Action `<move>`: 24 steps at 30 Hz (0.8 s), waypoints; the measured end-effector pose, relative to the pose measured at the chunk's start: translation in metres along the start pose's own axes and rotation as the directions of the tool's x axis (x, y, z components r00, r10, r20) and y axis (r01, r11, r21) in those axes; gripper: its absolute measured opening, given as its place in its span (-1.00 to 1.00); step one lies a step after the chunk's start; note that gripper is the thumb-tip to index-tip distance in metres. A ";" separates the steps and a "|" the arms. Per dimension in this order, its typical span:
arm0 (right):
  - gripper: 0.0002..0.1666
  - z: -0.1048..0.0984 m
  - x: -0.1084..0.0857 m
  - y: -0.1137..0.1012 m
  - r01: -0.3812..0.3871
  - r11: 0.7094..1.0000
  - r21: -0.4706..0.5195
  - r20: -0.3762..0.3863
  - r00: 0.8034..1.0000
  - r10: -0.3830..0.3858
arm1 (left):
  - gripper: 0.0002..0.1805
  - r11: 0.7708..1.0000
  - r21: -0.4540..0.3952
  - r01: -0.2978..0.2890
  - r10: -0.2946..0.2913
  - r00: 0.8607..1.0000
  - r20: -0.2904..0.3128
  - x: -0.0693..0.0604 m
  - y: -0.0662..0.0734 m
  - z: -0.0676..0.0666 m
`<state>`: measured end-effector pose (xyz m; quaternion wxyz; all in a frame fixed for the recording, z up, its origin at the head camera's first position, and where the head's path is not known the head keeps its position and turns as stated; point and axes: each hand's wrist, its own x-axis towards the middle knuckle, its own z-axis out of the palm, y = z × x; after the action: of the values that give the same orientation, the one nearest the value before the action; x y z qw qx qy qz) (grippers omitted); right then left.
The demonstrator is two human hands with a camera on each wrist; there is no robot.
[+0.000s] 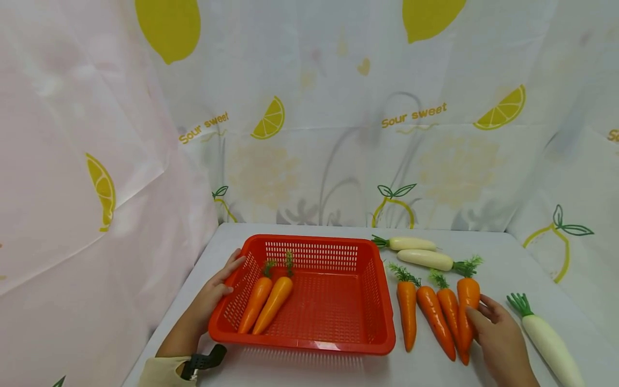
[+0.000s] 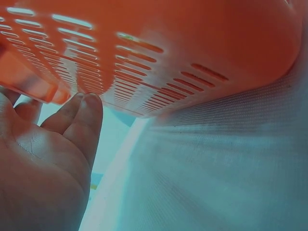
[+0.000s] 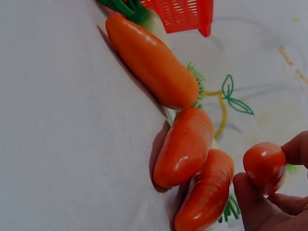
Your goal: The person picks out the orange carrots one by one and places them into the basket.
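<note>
At the red basket's (image 1: 302,348) left side, my left hand (image 1: 205,303) rests its fairly straight fingers on the rim. The left wrist view has that hand (image 2: 48,159) touching the slotted wall (image 2: 144,72). My right hand (image 1: 505,341) pinches the rightmost orange carrot (image 1: 468,295) between thumb and fingers. In the right wrist view this carrot (image 3: 263,166) shows end-on, held by the hand (image 3: 269,211) beside other carrots. Two carrots, one orange (image 1: 255,303) and one lighter (image 1: 273,305), lie in the basket's left part.
Three more carrots (image 1: 408,314) lie between the basket and my right hand. Two white radishes (image 1: 425,259) lie behind them, and another white radish (image 1: 553,346) is at the far right. A lemon-print cloth (image 1: 314,161) hangs behind the white table (image 1: 493,252).
</note>
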<state>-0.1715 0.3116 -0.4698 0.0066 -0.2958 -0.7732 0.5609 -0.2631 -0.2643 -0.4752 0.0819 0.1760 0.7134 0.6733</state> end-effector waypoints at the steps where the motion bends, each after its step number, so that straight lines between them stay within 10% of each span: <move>1: 0.04 0.000 0.000 0.000 -0.001 1.000 0.008 0.002 1.000 0.001 | -0.11 1.000 0.000 0.002 -0.002 1.000 -0.002 0.000 0.000 0.000; 24: 0.02 0.026 -0.020 -0.014 -0.023 0.993 0.117 0.164 0.986 0.003 | -0.11 1.000 -0.007 -0.009 0.009 1.000 0.002 0.000 -0.004 -0.002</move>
<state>-0.1697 0.2776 -0.4610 -0.0430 -0.2529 -0.7345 0.6283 -0.2645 -0.2663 -0.4791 0.0802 0.1797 0.7103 0.6759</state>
